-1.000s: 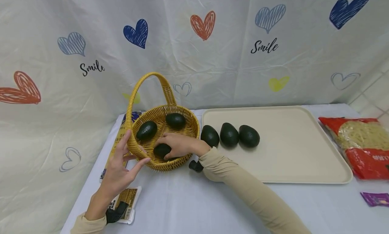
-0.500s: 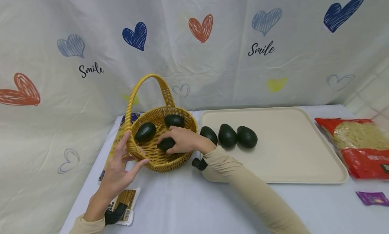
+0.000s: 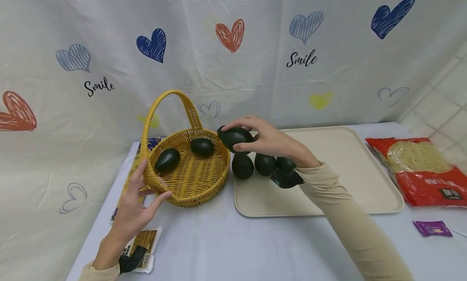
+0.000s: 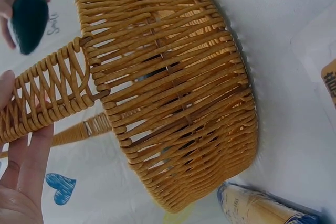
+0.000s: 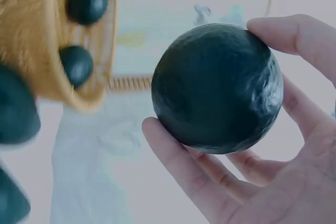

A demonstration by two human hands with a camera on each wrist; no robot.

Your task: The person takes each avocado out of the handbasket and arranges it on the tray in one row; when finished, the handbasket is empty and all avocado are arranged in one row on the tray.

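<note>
My right hand (image 3: 273,140) grips a dark green avocado (image 3: 235,139) between thumb and fingers. It is raised over the tray's left end, beside the basket's rim; the right wrist view shows this avocado (image 5: 218,88) up close. My left hand (image 3: 132,208) holds the yellow wicker basket (image 3: 193,179) where its handle joins the near left side. Fingers lie around that woven handle (image 4: 50,90) in the left wrist view. Two avocados stay inside the basket, one at left (image 3: 168,159) and another at the back (image 3: 202,147). Three more sit in a row, the leftmost avocado (image 3: 242,166) fully visible.
A cream tray (image 3: 350,171) bears the row of avocados. To its right lie a red bag of pasta (image 3: 419,171) and a purple wrapped snack (image 3: 432,228). A brown-and-white packet (image 3: 147,242) lies by my left wrist, and a yellow package (image 3: 127,179) lies left of the basket.
My right hand has lifted an avocado out of the basket and carried it right, over the tray's left end. The left hand keeps its hold on the basket. The head view has shifted slightly.
</note>
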